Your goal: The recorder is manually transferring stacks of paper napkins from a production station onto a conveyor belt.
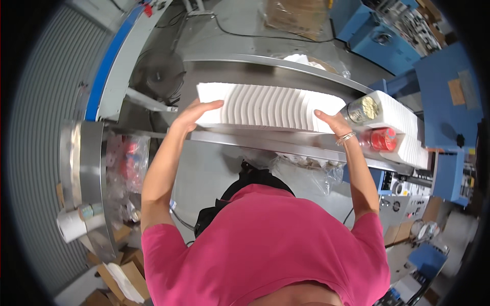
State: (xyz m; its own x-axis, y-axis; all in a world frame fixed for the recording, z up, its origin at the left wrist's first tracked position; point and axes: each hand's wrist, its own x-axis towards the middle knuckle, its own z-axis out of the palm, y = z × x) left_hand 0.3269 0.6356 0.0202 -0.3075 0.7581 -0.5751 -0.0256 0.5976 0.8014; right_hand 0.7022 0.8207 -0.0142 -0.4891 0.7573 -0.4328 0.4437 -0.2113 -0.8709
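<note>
Between my two hands lies a long row of white, ribbed pieces nested together (268, 106), stretched left to right over a metal trough (229, 71). My left hand (195, 114) grips its left end, thumb on the top face and fingers hidden behind the end. At the other end my right hand (334, 123), with bracelets on the wrist, presses its thumb on the near side; its other fingers are mostly hidden. Just right of that hand are a clear container with pale contents (363, 109) and a red one (382, 139).
More white nested stacks (397, 115) sit at the trough's right end. A metal table (92, 173) with plastic bags (133, 163) stands at left. A round fan (158, 74) is beyond, and blue machines (375, 43) stand at right. A black cable crosses the far floor.
</note>
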